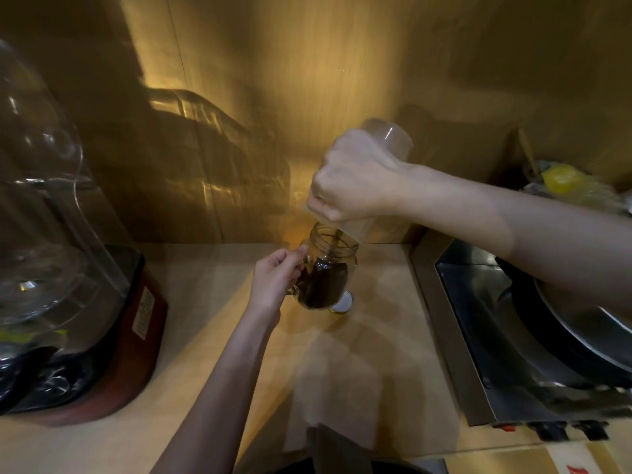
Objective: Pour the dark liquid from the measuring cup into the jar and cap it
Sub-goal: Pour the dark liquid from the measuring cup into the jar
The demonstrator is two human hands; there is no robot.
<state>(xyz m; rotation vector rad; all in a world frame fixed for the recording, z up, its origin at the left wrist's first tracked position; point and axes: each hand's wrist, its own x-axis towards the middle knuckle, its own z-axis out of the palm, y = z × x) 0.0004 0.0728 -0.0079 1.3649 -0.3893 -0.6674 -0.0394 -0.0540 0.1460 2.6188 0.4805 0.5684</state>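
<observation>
A glass jar (pixel 326 271) with a handle stands on the wooden counter, more than half full of dark liquid. My left hand (pixel 277 277) grips its handle on the left side. My right hand (pixel 355 179) holds a clear measuring cup (pixel 386 142) tipped steeply, bottom up, directly above the jar's mouth. A thin dark stream runs from the cup's lip into the jar. A round lid (pixel 343 303) with a white inside and gold rim lies on the counter just behind and right of the jar.
A red-based appliance (pixel 113 354) with a large clear dome (pixel 37 186) fills the left side. A steel stove (pixel 496 336) with a pan (pixel 581 323) sits at the right. A wooden wall rises behind the counter (pixel 212 302). A yellow item (pixel 561 181) lies far right.
</observation>
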